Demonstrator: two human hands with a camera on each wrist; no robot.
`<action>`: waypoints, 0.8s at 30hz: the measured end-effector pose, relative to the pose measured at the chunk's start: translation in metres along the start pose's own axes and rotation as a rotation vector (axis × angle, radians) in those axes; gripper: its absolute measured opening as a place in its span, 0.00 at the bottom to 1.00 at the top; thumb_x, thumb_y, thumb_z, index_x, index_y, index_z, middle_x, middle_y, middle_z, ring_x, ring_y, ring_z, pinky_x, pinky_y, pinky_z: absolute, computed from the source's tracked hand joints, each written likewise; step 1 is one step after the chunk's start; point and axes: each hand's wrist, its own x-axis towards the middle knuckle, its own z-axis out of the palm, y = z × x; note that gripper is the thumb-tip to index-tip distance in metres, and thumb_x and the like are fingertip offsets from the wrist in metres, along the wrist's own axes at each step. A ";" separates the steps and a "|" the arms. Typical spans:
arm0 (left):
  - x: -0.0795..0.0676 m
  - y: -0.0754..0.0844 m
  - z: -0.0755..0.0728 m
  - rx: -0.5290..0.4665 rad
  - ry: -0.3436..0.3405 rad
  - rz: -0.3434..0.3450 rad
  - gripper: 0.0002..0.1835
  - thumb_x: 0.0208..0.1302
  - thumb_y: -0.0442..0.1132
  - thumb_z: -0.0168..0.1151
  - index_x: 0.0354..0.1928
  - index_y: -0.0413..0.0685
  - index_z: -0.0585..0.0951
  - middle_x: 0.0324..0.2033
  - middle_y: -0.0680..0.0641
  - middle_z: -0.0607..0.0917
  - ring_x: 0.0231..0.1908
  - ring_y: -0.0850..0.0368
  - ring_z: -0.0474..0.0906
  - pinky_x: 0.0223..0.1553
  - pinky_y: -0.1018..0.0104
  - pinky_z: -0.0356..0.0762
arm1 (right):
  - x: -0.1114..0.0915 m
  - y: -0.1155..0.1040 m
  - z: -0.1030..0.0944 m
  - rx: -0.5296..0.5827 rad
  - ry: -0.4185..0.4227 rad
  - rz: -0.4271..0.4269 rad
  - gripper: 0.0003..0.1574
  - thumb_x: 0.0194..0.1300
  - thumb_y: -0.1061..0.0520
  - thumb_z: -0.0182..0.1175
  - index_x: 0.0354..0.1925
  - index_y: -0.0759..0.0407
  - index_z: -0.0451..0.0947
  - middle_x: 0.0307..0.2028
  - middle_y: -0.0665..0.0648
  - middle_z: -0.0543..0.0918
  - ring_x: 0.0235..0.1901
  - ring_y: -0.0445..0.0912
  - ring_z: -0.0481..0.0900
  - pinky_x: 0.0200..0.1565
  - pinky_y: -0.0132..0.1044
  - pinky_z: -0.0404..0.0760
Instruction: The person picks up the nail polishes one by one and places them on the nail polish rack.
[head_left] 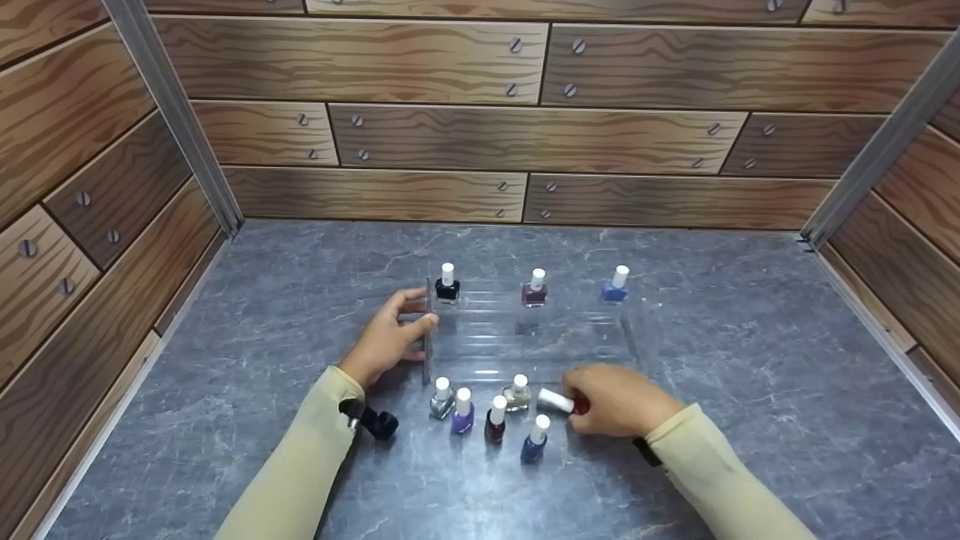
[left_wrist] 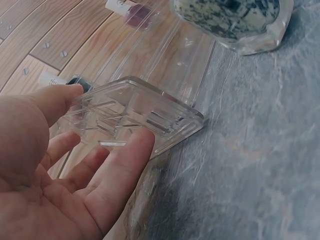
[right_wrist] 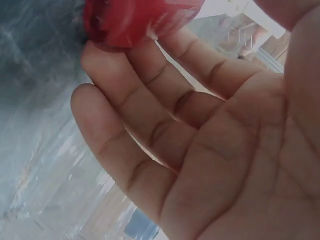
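Note:
In the head view, a clear plastic tiered rack (head_left: 487, 369) stands mid-table. My left hand (head_left: 390, 330) is at its left end, fingers spread; the left wrist view shows the thumb by the panel's edge and a fingertip at its outer face. My right hand (head_left: 619, 401) grips a red nail polish bottle (right_wrist: 140, 22) near the rack's front right, its white cap (head_left: 555, 401) tilted leftward. On the rack's back tier stand a black bottle (head_left: 448, 289), a plum bottle (head_left: 534, 295) and a blue bottle (head_left: 614, 291).
Several nail polish bottles stand before the rack: a silvery one (head_left: 442, 405), a purple one (head_left: 463, 420), a dark red one (head_left: 494, 429), a clear glittery one (head_left: 516, 397) and a dark blue one (head_left: 533, 448). Wood-patterned walls (head_left: 427, 135) enclose the grey marbled table (head_left: 750, 360).

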 end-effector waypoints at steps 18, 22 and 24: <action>0.002 -0.003 0.000 -0.008 -0.005 -0.008 0.31 0.71 0.39 0.67 0.73 0.50 0.69 0.67 0.39 0.72 0.58 0.41 0.79 0.42 0.50 0.91 | 0.003 0.017 -0.005 0.145 0.119 -0.244 0.13 0.58 0.70 0.66 0.36 0.53 0.78 0.36 0.47 0.76 0.37 0.42 0.77 0.42 0.34 0.85; 0.003 -0.003 -0.001 -0.006 -0.007 0.000 0.32 0.71 0.40 0.68 0.73 0.49 0.69 0.67 0.38 0.72 0.58 0.40 0.78 0.43 0.49 0.91 | 0.002 0.018 -0.006 0.143 0.110 -0.181 0.14 0.58 0.68 0.67 0.38 0.52 0.76 0.37 0.46 0.78 0.38 0.42 0.78 0.42 0.37 0.85; 0.003 -0.004 -0.001 -0.004 -0.007 0.000 0.31 0.71 0.40 0.68 0.73 0.50 0.69 0.67 0.38 0.72 0.58 0.40 0.79 0.43 0.49 0.91 | 0.001 0.018 -0.007 0.144 0.101 -0.148 0.15 0.58 0.68 0.67 0.38 0.52 0.75 0.36 0.46 0.79 0.38 0.42 0.78 0.42 0.38 0.86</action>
